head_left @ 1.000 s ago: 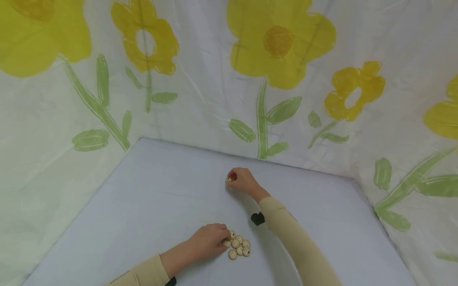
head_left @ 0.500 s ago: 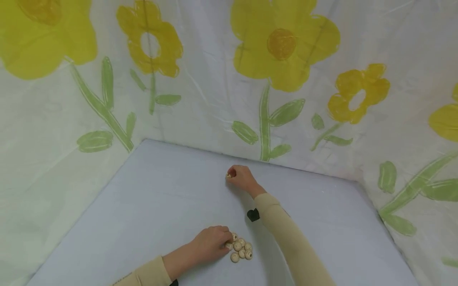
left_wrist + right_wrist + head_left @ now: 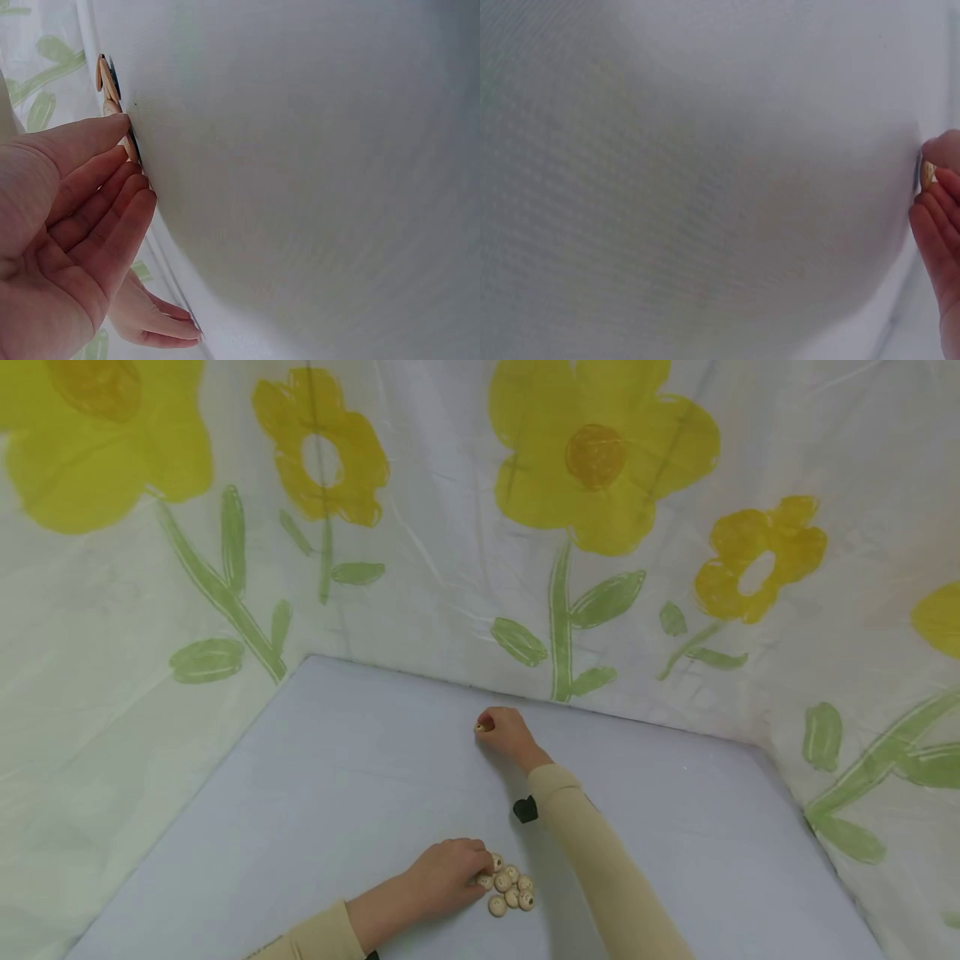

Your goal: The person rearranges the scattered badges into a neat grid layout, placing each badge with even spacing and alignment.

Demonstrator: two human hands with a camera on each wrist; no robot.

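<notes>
Right fingers [image 3: 495, 712] pinch one tan disc [image 3: 928, 174]; left fingers [image 3: 478, 862], loosely parted, touch a cluster of eight visible discs [image 3: 502, 882].

Diffuse, subdued light falls across the worktop [image 3: 337, 777], with faint glare streaks on the sheet [image 3: 435, 577] and soft shadow beside the right sleeve [image 3: 600, 860] in the head view, while both wrist views appear greyer, the right one rendering the right hand [image 3: 939, 229] slightly blurred.

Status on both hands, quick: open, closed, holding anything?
Left hand: closed, thumb and fingers around the edge disc of the pile.
Right hand: closed, pinching a lone disc.
</notes>
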